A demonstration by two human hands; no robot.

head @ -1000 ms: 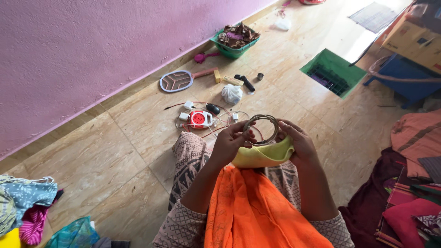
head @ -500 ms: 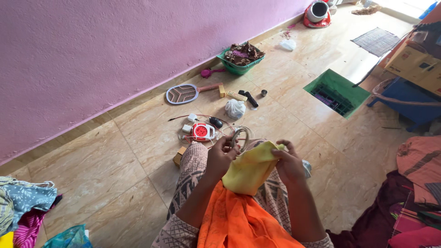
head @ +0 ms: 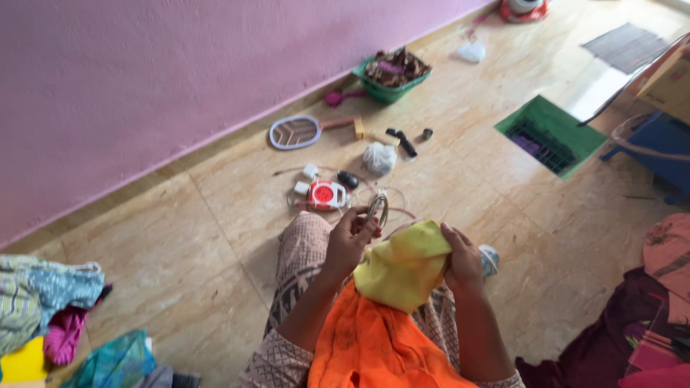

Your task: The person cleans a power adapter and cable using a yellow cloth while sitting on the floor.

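Above the tiled floor (head: 180, 237), left hand (head: 350, 239) pinches bangles (head: 376, 210); right hand (head: 462, 259) clutches yellow cloth (head: 402, 266).

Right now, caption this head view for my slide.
Left hand holds a wire ring; right hand grips yellow cloth.

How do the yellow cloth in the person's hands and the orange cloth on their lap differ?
The yellow cloth is the smaller piece, bunched up and gripped by the right hand; the orange cloth is much larger and lies draped over the lap, held by neither hand. The yellow cloth is pale and plain yellow, the orange cloth bright orange. The left hand holds a metal ring beside the yellow cloth. Both are soft fabrics, and they overlap.
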